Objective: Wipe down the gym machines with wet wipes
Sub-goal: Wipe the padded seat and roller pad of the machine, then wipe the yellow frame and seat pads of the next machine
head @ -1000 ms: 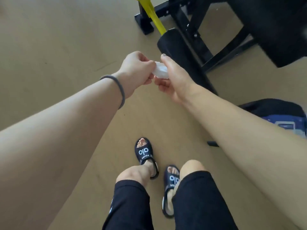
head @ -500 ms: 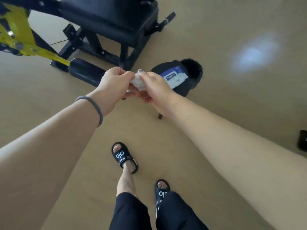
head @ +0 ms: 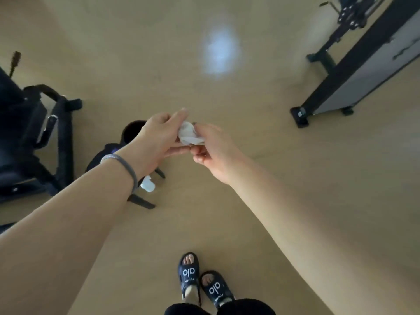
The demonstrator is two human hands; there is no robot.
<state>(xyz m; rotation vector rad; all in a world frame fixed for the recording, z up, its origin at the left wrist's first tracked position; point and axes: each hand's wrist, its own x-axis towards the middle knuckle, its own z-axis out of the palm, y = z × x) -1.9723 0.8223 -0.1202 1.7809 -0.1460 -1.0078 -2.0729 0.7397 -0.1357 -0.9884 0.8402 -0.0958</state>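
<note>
A crumpled white wet wipe (head: 189,134) is pinched between my two hands at mid-frame, above the bare floor. My left hand (head: 159,137) grips its left side, with a grey band on that wrist. My right hand (head: 213,148) holds its right side with fingers curled. A black gym machine (head: 27,137) stands at the left edge. Another black-framed machine (head: 354,53) with a grey panel stands at the upper right. Neither hand touches a machine.
A small black stool (head: 134,133) sits on the tan floor behind my left wrist, mostly hidden, with a white wad (head: 148,184) showing under the wrist. My feet in dark slides (head: 200,280) stand at the bottom. Open floor (head: 227,53) stretches between the two machines.
The view has swung right: the black and yellow machine has slid to the left edge, and a second machine has appeared at upper right. Both hands keep hold of the wipe.
</note>
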